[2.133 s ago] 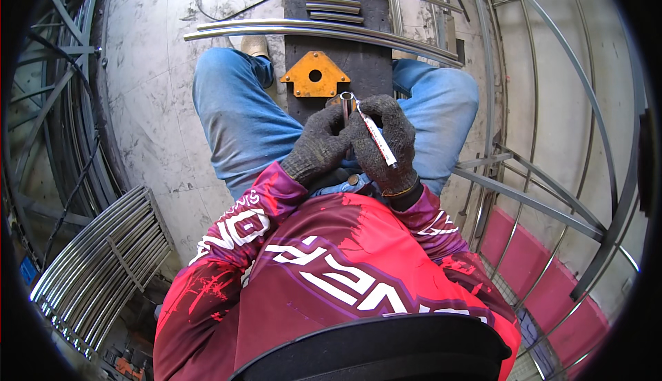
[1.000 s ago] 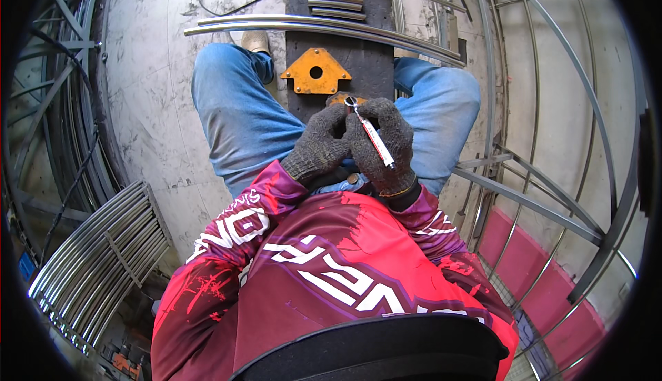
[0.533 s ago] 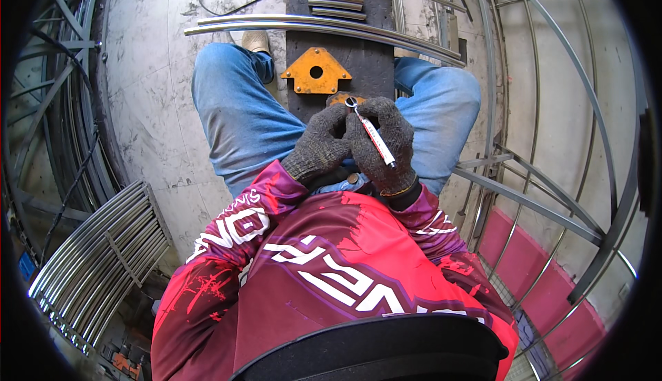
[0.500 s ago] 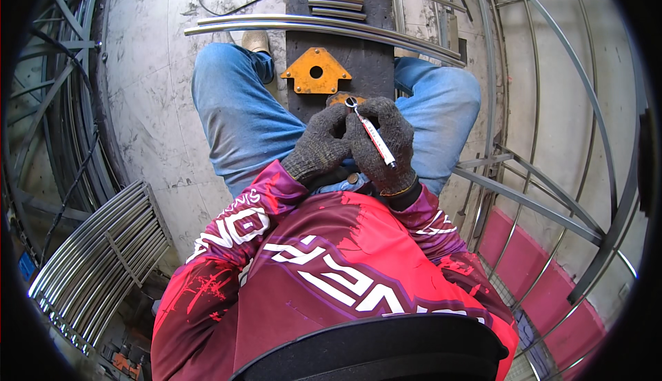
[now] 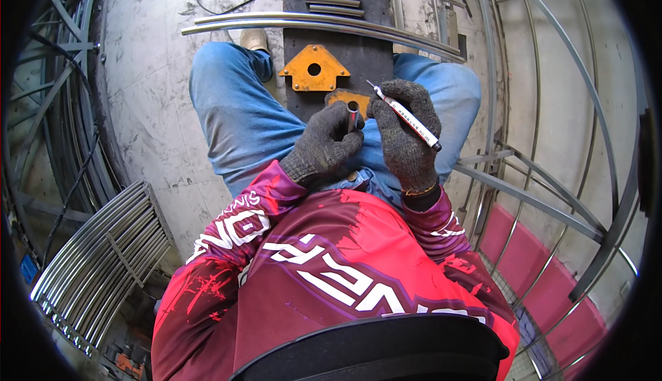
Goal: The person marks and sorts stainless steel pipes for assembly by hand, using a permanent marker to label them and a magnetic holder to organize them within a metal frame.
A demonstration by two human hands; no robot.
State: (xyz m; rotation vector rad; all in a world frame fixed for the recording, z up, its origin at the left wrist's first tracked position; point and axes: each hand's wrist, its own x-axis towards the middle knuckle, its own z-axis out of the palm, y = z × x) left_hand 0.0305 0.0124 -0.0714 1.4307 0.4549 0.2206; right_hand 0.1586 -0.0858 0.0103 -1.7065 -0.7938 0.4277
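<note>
My left hand (image 5: 321,145), in a dark grey knit glove, is closed around a short piece of metal tube (image 5: 352,117) whose round open end faces up. A red patch shows on the tube's side. To its right, my right hand (image 5: 408,148), gloved alike, grips a white and red marker pen (image 5: 412,120). The pen's thin tip points up and to the left, apart from the tube. Just beyond my hands lies an orange plate (image 5: 338,97), partly hidden by the left glove. Farther off sits an orange house-shaped welding magnet (image 5: 298,78) with a round hole.
A dark board (image 5: 376,71) runs between my knees. Long shiny tubes (image 5: 276,17) lie across it, with several short tube pieces (image 5: 334,0) beyond. Metal frames (image 5: 531,198) stand at the right. A grid of shiny bars (image 5: 103,264) leans at the lower left.
My right hand has moved to the right with the marker, taking its tip away from the tube's end. The left hand stays nearly in place, and the tube now shows more.
</note>
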